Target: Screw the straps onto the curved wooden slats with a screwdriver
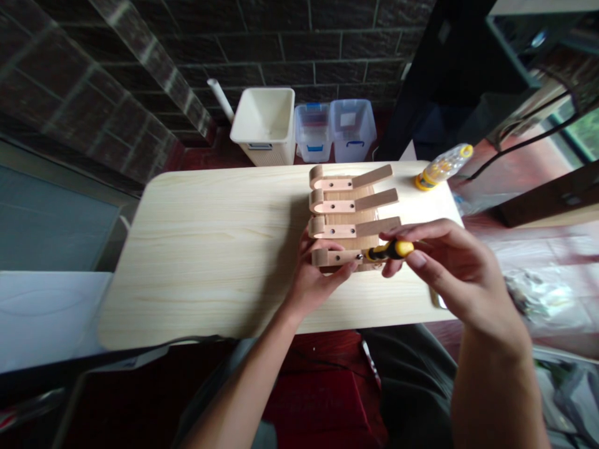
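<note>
A wooden rack with several curved hook pieces stands on the pale wooden table, right of its middle. Dark screws show in the hook pieces. My left hand grips the near left part of the rack, its fingers closed around the nearest hook piece. My right hand holds a yellow and black screwdriver by its handle, between thumb and fingers. The screwdriver points left, its tip at a shiny screw in the nearest hook piece.
At the table's back right corner, a clear bottle-shaped container with yellow ends stands tilted. Behind the table are a cream bin and two clear plastic boxes. Plastic bags lie on the floor at right.
</note>
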A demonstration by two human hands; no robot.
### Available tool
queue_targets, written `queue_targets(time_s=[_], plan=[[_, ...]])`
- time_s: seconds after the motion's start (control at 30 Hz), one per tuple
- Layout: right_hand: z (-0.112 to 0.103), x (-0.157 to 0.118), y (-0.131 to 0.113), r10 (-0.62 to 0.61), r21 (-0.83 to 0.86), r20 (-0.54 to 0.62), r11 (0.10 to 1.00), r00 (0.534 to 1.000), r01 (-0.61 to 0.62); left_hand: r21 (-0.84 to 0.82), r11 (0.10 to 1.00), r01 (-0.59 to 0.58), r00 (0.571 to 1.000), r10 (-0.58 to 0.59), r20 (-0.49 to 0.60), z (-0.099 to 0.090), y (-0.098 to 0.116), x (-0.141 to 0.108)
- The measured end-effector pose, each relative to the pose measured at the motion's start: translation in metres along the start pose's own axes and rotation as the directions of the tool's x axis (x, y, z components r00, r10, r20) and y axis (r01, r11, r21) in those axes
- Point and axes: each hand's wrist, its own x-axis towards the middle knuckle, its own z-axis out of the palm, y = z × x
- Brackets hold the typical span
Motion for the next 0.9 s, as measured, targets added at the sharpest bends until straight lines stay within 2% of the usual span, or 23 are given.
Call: queue_targets(time_s=[0.3,0.47,0.7,0.9], plan=[[0.0023,0.0019,0.0017,-0.029,0.016,-0.026,0.999,0.999,0.029,0.001,1.000,0.009,1.000,-0.009,0.013,-0.0016,0.0029,0.0009],[-0.0001,-0.0008,0.0006,-0.020,-0.042,0.031,0.999,0.999,0.021,0.011,0.999,0.032,0.999,-0.032,0.022,-0.0028,0.0043,0.0007],[-0.0015,-0.0002,0.0039,-0.035,-0.021,-0.036,0.999,0.999,0.034,0.001,0.999,0.043,0.999,-0.043,0.010,-0.0006,0.0014,-0.0011],[0.0013,-0.0021,0.0021,-0.036,-0.006,-0.034,0.999,0.999,0.035,0.001,1.000,0.031,0.999,-0.031,0.018,-0.0010,0.0038,-0.0003]])
